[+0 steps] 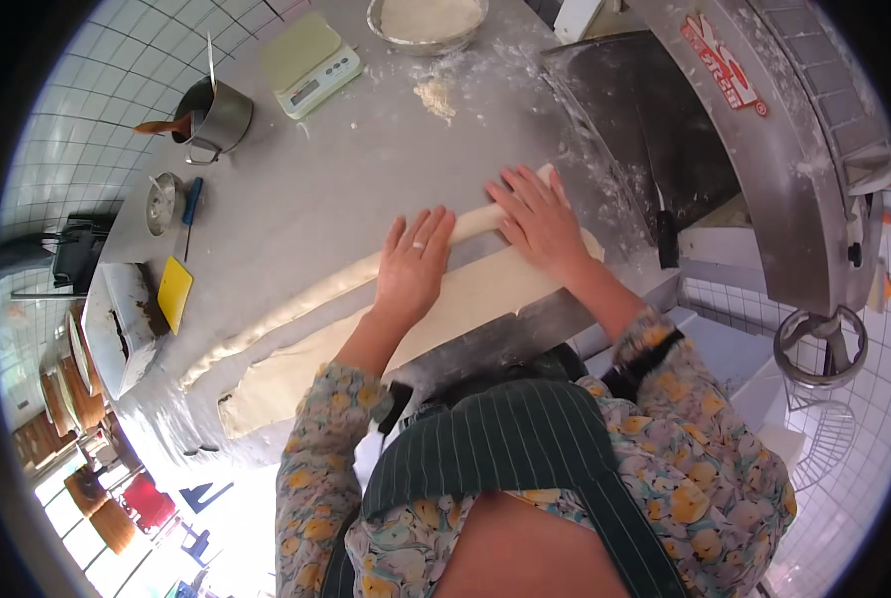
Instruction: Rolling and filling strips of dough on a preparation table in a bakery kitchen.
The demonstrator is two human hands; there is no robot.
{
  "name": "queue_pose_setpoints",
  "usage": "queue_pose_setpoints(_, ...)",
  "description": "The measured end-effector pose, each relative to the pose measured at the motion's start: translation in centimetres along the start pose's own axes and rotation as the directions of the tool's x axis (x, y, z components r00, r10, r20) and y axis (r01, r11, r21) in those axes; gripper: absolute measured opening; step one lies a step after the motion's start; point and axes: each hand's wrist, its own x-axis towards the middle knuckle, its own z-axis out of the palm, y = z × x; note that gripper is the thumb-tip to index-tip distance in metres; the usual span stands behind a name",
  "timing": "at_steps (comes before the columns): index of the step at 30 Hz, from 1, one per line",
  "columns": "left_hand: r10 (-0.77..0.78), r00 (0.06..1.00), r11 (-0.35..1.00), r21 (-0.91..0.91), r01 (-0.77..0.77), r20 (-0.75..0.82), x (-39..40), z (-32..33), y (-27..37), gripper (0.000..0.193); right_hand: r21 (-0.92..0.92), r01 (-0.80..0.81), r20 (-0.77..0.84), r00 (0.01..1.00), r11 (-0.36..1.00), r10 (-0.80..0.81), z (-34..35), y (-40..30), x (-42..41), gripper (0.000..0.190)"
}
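A long dough roll (307, 293) lies across the metal worktop (303, 202), running from lower left to upper right. My left hand (415, 261) lies flat on its middle, fingers extended, with a ring on one finger. Near the roll's right end, my right hand (537, 217) rests over it with spread fingers. Neither hand grips the roll. Between the roll and my body a wide flat dough sheet (453, 303) is stretched out along the table's near edge, partly under my forearms.
Around the worktop are a kitchen scale (311, 63), a bowl of dough (428, 22), a metal pitcher (225, 116), a small bowl (165, 205), a blue-handled tool (193, 202), a yellow scraper (175, 294), a black-handled knife (667, 235) and a steel machine (782, 187) at right.
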Motion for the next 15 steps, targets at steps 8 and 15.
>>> queue_pose_setpoints(8, -0.099, 0.995, 0.995, 0.025, 0.100, -0.010, 1.8, -0.3, 1.0, 0.041, 0.021, -0.071, 0.063, 0.996, 0.997, 0.069, -0.7, 2.7, 3.8, 0.044)
queue_pose_setpoints(15, -0.015, 0.999, 0.999, -0.044, 0.013, -0.042, 0.4, 0.3, 0.0, 0.041, 0.016, -0.025, 0.092, 0.995, 1.000, 0.023, -2.5, 3.6, -2.6, 0.048)
